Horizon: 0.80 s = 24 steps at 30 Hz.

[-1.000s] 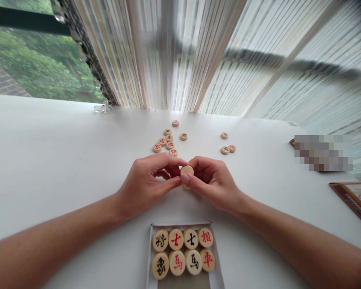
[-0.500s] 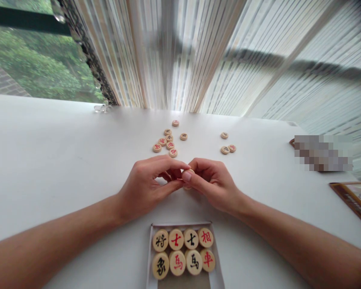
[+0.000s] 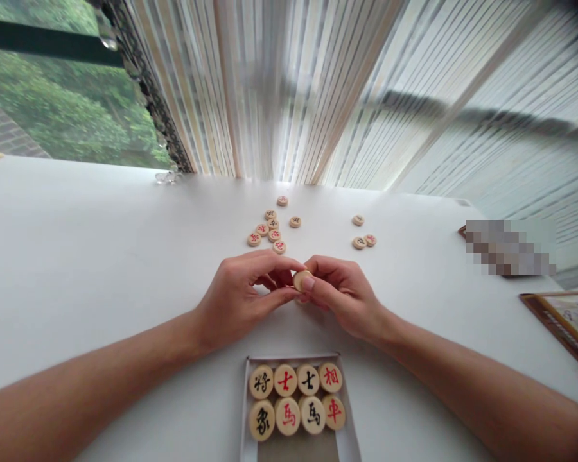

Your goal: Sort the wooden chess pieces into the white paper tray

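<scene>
- I see the left hand point(image 3: 253, 287) curled inward, its thumb and forefinger pinching the edge of a pale wooden xiangqi piece point(image 3: 299, 280).
- The right hand point(image 3: 345, 292) pinches that same piece, thumb laid over the side turned towards me. I cannot tell whether the fingertips of the two hands touch.
- The piece is tilted up over the white table point(image 3: 115, 256), between the hands, its visible face plain. Another bit of wood point(image 3: 299, 299) shows just under the fingers, mostly hidden, so I cannot make out its shape.
- Nearest me I have an open white box point(image 3: 298, 448) with two rows of xiangqi discs point(image 3: 285, 380), faces up. Far row, left to right: black 将, red 士, black 士, red 相. Near row: black 象, red 馬, black 馬, red 車. A bare brownish bottom shows in front of them.
- Beyond the left hand I count eight loose pieces point(image 3: 274, 235), red and black, several touching.
- Further right lie three more pieces point(image 3: 359, 242), two touching and one just behind.
- At the back, a striped curtain point(image 3: 279, 96) hangs beside a window point(image 3: 52, 48).
- At the right edge I see a brown-bordered panel point(image 3: 559, 327).
</scene>
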{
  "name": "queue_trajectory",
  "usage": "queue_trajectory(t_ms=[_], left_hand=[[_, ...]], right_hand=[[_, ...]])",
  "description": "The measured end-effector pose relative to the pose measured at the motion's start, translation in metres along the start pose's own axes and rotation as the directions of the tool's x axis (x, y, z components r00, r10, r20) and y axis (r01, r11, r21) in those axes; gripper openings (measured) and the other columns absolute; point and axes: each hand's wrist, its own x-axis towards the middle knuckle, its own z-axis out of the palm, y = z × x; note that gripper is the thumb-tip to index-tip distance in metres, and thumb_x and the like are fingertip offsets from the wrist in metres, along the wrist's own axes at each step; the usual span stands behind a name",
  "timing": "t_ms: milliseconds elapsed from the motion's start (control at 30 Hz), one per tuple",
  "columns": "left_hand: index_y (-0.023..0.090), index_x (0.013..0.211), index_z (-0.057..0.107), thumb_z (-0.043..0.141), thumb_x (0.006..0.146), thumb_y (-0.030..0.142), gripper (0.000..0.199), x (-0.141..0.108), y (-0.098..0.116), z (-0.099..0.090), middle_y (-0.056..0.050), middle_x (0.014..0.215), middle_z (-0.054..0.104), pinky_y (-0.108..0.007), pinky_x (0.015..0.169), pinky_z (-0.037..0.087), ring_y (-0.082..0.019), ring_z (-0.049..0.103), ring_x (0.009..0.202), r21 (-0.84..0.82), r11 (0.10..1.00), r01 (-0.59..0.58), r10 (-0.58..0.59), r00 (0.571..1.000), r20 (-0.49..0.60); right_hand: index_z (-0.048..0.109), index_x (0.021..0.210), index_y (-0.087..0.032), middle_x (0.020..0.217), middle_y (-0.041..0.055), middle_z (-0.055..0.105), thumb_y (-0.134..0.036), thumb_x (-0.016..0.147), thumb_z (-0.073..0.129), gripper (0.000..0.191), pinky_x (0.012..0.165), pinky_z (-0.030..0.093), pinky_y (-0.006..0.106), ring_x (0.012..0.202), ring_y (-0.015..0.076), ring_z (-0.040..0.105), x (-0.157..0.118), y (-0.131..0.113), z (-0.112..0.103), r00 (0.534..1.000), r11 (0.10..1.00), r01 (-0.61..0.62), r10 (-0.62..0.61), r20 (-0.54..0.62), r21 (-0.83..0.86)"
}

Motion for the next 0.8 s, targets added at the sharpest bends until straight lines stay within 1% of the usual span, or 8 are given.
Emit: queue_trajectory(t_ms=[200, 333, 400, 467, 533, 600, 667, 800], left_hand=[[0.016, 0.113, 0.079, 0.084, 0.089, 0.020, 0.024, 0.0006, -0.0014, -0.0006, -0.004, 0.093, 0.077, -0.022, 0.070, 0.064, -0.013, 0.075, 0.078, -0.050, 0.997, 0.064, -0.063, 0.998, 0.028], [0.016, 0.115, 0.078, 0.085, 0.087, 0.021, 0.030, 0.0020, -0.0011, -0.0005, -0.004, 0.094, 0.075, -0.022, 0.067, 0.064, -0.012, 0.072, 0.074, -0.106, 0.991, 0.086, -0.084, 0.996, 0.022], [0.016, 0.112, 0.077, 0.085, 0.087, 0.021, 0.027, 0.0027, -0.0010, -0.0006, -0.003, 0.092, 0.075, -0.022, 0.067, 0.064, -0.012, 0.072, 0.074, -0.122, 0.988, 0.096, -0.094, 0.995, 0.015], [0.016, 0.104, 0.077, 0.083, 0.088, 0.022, 0.018, 0.0030, -0.0012, -0.0007, -0.003, 0.090, 0.075, -0.021, 0.066, 0.062, -0.012, 0.072, 0.074, -0.116, 0.989, 0.092, -0.092, 0.996, 0.005], [0.016, 0.097, 0.077, 0.081, 0.090, 0.021, 0.010, 0.0027, -0.0017, -0.0006, -0.003, 0.090, 0.073, -0.020, 0.064, 0.061, -0.012, 0.071, 0.074, -0.093, 0.993, 0.071, -0.073, 0.997, -0.018], [0.015, 0.095, 0.077, 0.080, 0.090, 0.017, 0.006, 0.0020, -0.0022, -0.0002, -0.003, 0.092, 0.072, -0.019, 0.063, 0.060, -0.011, 0.071, 0.074, -0.063, 0.997, 0.037, -0.041, 0.998, -0.056], [0.016, 0.095, 0.078, 0.077, 0.090, 0.012, 0.007, 0.0013, -0.0030, 0.0000, -0.004, 0.093, 0.071, -0.019, 0.064, 0.060, -0.011, 0.071, 0.074, -0.030, 1.000, -0.005, 0.002, 0.996, -0.087], [0.016, 0.096, 0.079, 0.075, 0.090, 0.008, 0.011, 0.0010, -0.0053, -0.0009, -0.005, 0.095, 0.071, -0.019, 0.064, 0.061, -0.010, 0.070, 0.073, 0.021, 0.992, -0.121, 0.123, 0.987, -0.107]], right_hand=[[0.066, 0.079, -0.017, 0.064, -0.0037, 0.055, -0.044, 0.098, 0.072, 0.034, 0.052, 0.033, 0.023, 0.055, 0.0088, 0.039, 0.0002, 0.0011, 0.0006, 0.999, 0.998, 0.045, -0.044, -0.027, 0.034], [0.067, 0.083, -0.017, 0.065, -0.0037, 0.057, -0.040, 0.098, 0.073, 0.029, 0.053, 0.035, 0.023, 0.054, 0.0083, 0.039, -0.0005, 0.0046, 0.0016, 0.996, 0.995, 0.065, -0.061, -0.060, 0.071], [0.069, 0.087, -0.017, 0.068, -0.0022, 0.061, -0.039, 0.098, 0.074, 0.025, 0.053, 0.037, 0.023, 0.054, 0.0085, 0.042, -0.0016, 0.0065, 0.0020, 0.994, 0.996, 0.075, -0.070, -0.082, 0.057], [0.071, 0.091, -0.017, 0.070, -0.0008, 0.065, -0.039, 0.097, 0.075, 0.024, 0.053, 0.038, 0.023, 0.055, 0.0087, 0.044, -0.0028, 0.0082, 0.0025, 0.992, 0.996, 0.085, -0.082, -0.100, 0.026], [0.072, 0.094, -0.016, 0.072, 0.0002, 0.067, -0.039, 0.096, 0.076, 0.023, 0.053, 0.040, 0.023, 0.055, 0.0087, 0.046, -0.0035, 0.0093, 0.0029, 0.989, 0.996, 0.090, -0.090, -0.121, 0.000], [0.073, 0.098, -0.016, 0.074, 0.0004, 0.067, -0.041, 0.094, 0.078, 0.025, 0.053, 0.041, 0.023, 0.054, 0.0084, 0.046, -0.0033, 0.0096, 0.0030, 0.984, 0.995, 0.095, -0.096, -0.147, -0.016], [0.074, 0.102, -0.016, 0.075, 0.0005, 0.066, -0.044, 0.091, 0.079, 0.030, 0.053, 0.041, 0.023, 0.055, 0.0088, 0.046, -0.0023, 0.0090, 0.0027, 0.979, 0.994, 0.100, -0.104, -0.173, -0.036], [0.075, 0.104, -0.015, 0.074, 0.0009, 0.064, -0.052, 0.088, 0.080, 0.040, 0.053, 0.041, 0.024, 0.058, 0.0109, 0.049, -0.0014, 0.0076, 0.0018, 0.969, 0.990, 0.118, -0.133, -0.208, -0.083]])
